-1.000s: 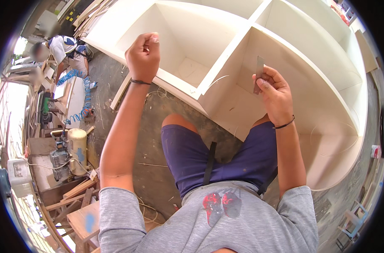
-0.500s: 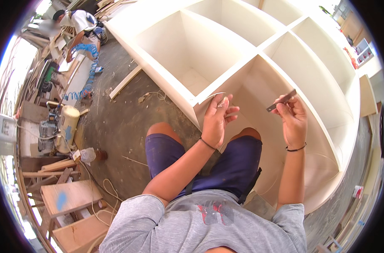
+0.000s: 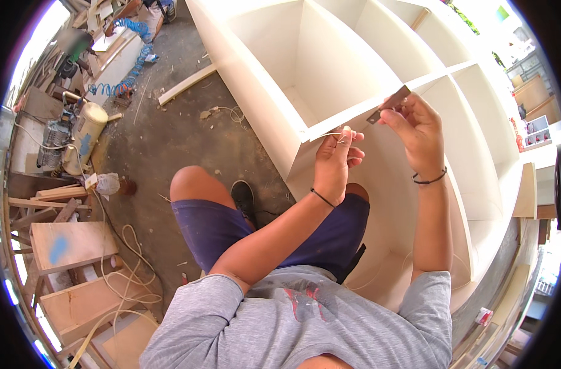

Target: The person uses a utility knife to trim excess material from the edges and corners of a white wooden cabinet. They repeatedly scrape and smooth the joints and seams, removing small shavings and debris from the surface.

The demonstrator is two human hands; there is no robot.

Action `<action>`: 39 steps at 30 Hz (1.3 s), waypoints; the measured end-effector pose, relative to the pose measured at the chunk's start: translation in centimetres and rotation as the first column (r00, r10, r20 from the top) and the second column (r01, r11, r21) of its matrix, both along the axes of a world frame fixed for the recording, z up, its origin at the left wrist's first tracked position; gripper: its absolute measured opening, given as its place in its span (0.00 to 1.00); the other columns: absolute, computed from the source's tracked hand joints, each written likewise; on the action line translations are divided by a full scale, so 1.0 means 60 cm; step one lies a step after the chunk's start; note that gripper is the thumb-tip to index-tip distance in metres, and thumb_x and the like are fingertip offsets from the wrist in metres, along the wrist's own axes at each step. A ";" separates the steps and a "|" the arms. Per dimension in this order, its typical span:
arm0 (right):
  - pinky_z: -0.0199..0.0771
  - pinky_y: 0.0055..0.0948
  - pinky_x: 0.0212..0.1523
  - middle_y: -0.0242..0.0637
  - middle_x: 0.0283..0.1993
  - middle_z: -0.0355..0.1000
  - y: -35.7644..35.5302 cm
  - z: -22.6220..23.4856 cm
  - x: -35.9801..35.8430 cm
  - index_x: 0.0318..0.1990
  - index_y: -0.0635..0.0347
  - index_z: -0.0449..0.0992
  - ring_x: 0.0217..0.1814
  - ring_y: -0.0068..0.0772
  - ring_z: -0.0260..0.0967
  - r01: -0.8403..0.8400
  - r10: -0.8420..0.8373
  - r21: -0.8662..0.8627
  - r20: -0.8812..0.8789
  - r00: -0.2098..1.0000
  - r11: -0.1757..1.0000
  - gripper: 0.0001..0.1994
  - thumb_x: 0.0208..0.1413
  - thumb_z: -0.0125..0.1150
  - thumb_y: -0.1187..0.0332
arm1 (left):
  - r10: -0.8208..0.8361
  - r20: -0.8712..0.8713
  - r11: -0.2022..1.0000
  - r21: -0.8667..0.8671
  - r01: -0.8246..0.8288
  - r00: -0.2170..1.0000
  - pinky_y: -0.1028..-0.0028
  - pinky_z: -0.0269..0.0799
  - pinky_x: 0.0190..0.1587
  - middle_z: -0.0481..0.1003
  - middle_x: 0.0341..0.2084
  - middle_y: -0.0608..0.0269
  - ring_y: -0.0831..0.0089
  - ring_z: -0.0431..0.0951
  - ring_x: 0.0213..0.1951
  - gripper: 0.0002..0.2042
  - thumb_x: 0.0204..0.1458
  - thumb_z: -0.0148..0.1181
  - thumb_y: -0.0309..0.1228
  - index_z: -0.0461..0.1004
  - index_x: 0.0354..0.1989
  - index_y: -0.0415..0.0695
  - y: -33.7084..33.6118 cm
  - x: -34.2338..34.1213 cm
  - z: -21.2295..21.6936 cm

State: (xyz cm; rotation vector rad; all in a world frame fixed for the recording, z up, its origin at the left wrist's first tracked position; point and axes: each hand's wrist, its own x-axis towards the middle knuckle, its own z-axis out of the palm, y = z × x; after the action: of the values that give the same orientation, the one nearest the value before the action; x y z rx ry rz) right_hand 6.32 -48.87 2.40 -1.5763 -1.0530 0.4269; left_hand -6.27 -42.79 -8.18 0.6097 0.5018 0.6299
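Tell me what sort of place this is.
Probably a woodworking workshop: a large white compartmented cabinet dominates the view, with a compressor and cut wood pieces on the left.

No legible texts, labels, brands, numbers or signs in view.

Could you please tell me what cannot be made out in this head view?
Head view:
Whether the left hand pinches the thin pale strip: too small.
Flat dark piece: gripped edge hidden by the right hand.
White cabinet: far end cut off by the top edge.
Co-worker: mostly cut off there too.
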 end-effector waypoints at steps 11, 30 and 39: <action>0.70 0.23 0.34 0.34 0.28 0.74 0.079 -0.016 -0.031 0.31 0.67 0.70 0.32 0.21 0.70 -0.310 0.329 -0.151 0.119 0.937 0.939 0.07 0.54 0.64 0.78 | 0.189 -0.043 0.925 0.344 -0.163 0.981 0.82 0.61 0.29 0.66 0.22 0.71 0.84 0.63 0.24 0.10 0.67 0.50 0.35 0.70 0.37 0.42 -0.018 -0.067 -0.094; 0.73 0.26 0.34 0.37 0.29 0.78 0.088 -0.050 -0.046 0.30 0.65 0.72 0.31 0.29 0.76 -0.349 0.358 -0.084 0.288 0.888 0.933 0.07 0.51 0.67 0.78 | 0.363 -0.149 0.755 0.626 -0.196 0.920 0.79 0.55 0.24 0.61 0.17 0.72 0.85 0.57 0.22 0.09 0.63 0.55 0.29 0.69 0.31 0.38 0.002 -0.100 -0.116; 0.75 0.27 0.36 0.39 0.31 0.79 0.087 -0.061 -0.041 0.32 0.65 0.75 0.32 0.34 0.78 -0.394 0.395 -0.066 0.310 0.865 0.917 0.05 0.51 0.66 0.79 | 0.340 -0.228 0.726 0.680 -0.100 0.912 0.80 0.55 0.28 0.62 0.20 0.74 0.86 0.58 0.25 0.10 0.64 0.54 0.32 0.70 0.32 0.40 0.008 -0.120 -0.095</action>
State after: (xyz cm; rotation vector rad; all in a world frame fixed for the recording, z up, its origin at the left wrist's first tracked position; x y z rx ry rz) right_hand 3.86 -43.66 -1.29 -1.4551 -1.6409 0.4556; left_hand -13.49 -42.28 -13.86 1.3699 0.6875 0.9545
